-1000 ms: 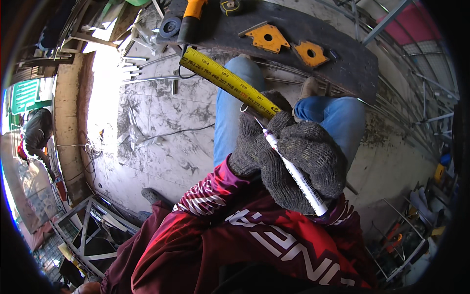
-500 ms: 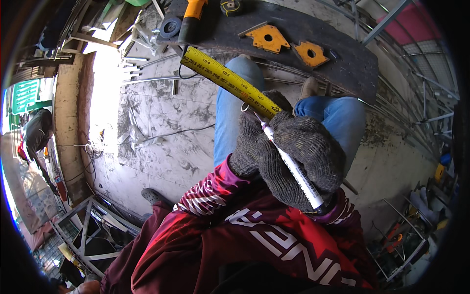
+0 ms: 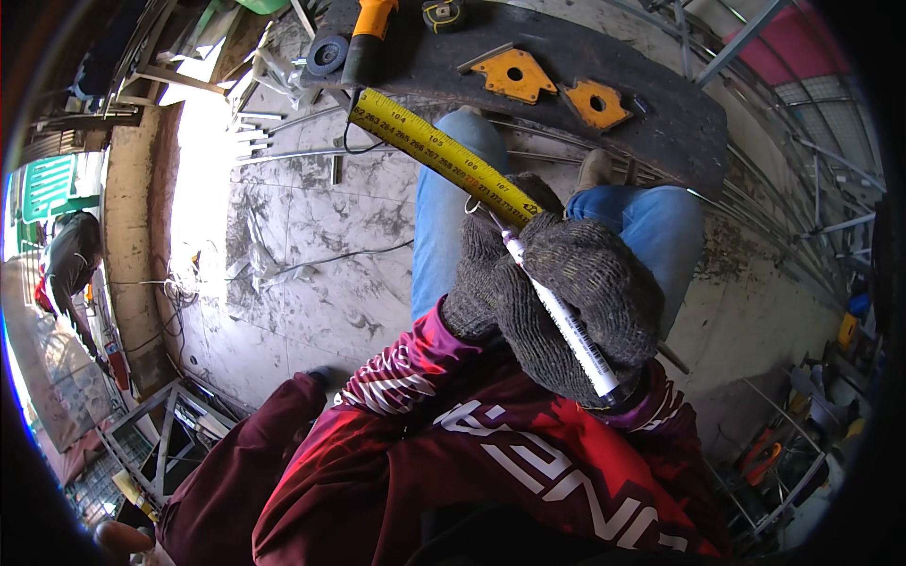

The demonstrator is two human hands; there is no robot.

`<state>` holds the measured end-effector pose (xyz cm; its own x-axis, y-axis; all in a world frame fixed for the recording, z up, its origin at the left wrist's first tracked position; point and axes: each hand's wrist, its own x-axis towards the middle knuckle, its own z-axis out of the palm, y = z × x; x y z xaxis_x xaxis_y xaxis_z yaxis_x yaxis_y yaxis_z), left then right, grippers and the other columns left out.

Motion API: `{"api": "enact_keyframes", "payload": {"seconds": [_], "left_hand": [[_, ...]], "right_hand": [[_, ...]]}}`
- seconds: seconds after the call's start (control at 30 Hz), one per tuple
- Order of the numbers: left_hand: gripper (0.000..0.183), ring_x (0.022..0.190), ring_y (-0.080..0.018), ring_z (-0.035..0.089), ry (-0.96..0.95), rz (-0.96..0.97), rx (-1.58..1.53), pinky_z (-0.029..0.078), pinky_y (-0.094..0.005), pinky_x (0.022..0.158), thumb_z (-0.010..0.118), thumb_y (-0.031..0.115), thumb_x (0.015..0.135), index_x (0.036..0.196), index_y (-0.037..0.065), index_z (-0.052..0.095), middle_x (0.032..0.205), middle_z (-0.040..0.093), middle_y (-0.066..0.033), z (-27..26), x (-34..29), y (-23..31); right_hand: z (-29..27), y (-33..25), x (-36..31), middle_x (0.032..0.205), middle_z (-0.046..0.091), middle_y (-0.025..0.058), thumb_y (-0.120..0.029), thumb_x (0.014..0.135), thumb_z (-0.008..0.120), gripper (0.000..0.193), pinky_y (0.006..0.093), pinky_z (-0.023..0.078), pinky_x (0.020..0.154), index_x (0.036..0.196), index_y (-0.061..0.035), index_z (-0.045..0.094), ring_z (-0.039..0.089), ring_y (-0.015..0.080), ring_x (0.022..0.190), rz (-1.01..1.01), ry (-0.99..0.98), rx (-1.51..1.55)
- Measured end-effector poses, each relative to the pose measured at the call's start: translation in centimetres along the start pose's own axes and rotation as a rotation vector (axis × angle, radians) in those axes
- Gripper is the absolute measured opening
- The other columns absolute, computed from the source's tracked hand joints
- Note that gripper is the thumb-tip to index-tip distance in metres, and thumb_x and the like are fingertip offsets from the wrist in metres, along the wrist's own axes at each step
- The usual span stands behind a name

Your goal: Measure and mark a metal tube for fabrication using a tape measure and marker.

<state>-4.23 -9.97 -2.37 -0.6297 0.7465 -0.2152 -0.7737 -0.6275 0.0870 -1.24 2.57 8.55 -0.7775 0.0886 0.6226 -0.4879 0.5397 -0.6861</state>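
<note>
1. R hand [image 3: 609, 288], gray knit glove: fingers curled in closed around white marker [image 3: 568, 323]; marker tip up-left, nr. lower edge of tape blade.
2. L hand [image 3: 479, 269], same glove type: bent at near end of yellow tape blade [image 3: 439, 146]; partly hidden by R hand, so grip & opening n/d (can't tell).
3. Blade pos.: runs up-left from hands, over L knee, twd. tabletop [image 3: 675, 141].
4. Tabletop items: orange/blk. power tool [image 3: 371, 28], disc [image 3: 327, 57], tape case [image 3: 442, 14], 2 yellow angular plates [image 3: 514, 75].
</note>
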Motion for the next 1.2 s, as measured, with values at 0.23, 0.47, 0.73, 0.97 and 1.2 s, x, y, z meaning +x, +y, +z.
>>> {"api": "enact_keyframes", "payload": {"seconds": [0.23,0.47,0.73,0.97,1.2], "left_hand": [[0.058,0.102,-0.021,0.063,-0.015,0.253,0.428,0.055,-0.0347,0.089,0.074,0.003,0.086,0.138,0.002,0.046,0.116,0.061,-0.0118,-4.8,2.2,-3.0],[0.065,0.099,-0.0185,0.061,-0.027,0.269,0.32,0.054,-0.0342,0.087,0.074,0.001,0.085,0.141,0.006,0.043,0.113,0.059,-0.0087,-9.1,2.3,-4.5],[0.07,0.099,-0.0192,0.059,-0.136,0.349,0.28,0.054,-0.0326,0.088,0.077,0.0,0.082,0.142,0.007,0.042,0.11,0.056,-0.0074,-4.1,2.3,-3.5],[0.063,0.096,-0.017,0.059,-0.147,0.257,0.186,0.053,-0.03,0.086,0.071,-0.004,0.086,0.14,0.007,0.043,0.109,0.056,-0.007,-10.1,2.5,-4.4],[0.065,0.095,-0.018,0.061,-0.047,0.178,0.165,0.054,-0.0312,0.084,0.073,-0.001,0.086,0.142,0.007,0.042,0.109,0.059,-0.0086,-3.5,1.6,-2.5]], "right_hand": [[0.1,0.2,-0.3,0.095,0.068,0.0154,-0.01,0.078,0.078,0.03,0.0424,0.057,0.08,0.102,0.0012,0.064,0.069,0.0313,0.088,-0.021,-0.028,-0.008],[-0.3,0.3,-0.4,0.097,0.069,0.0166,-0.011,0.078,0.079,0.032,0.0434,0.057,0.081,0.103,0.002,0.063,0.069,0.0324,0.091,-0.045,-0.057,-0.023],[-0.6,0.0,-0.4,0.097,0.069,0.017,-0.012,0.077,0.08,0.033,0.044,0.057,0.081,0.102,0.0017,0.063,0.069,0.0334,0.091,-0.015,-0.071,-0.066],[-0.7,0.1,-0.4,0.096,0.068,0.0164,-0.01,0.077,0.08,0.032,0.0432,0.058,0.08,0.101,0.0016,0.063,0.069,0.0329,0.09,0.003,-0.145,-0.081],[-0.3,0.0,0.2,0.088,0.068,0.0126,-0.011,0.078,0.081,0.025,0.0375,0.056,0.072,0.094,-0.0013,0.064,0.068,0.0293,0.081,-0.059,0.012,-0.068]]}}
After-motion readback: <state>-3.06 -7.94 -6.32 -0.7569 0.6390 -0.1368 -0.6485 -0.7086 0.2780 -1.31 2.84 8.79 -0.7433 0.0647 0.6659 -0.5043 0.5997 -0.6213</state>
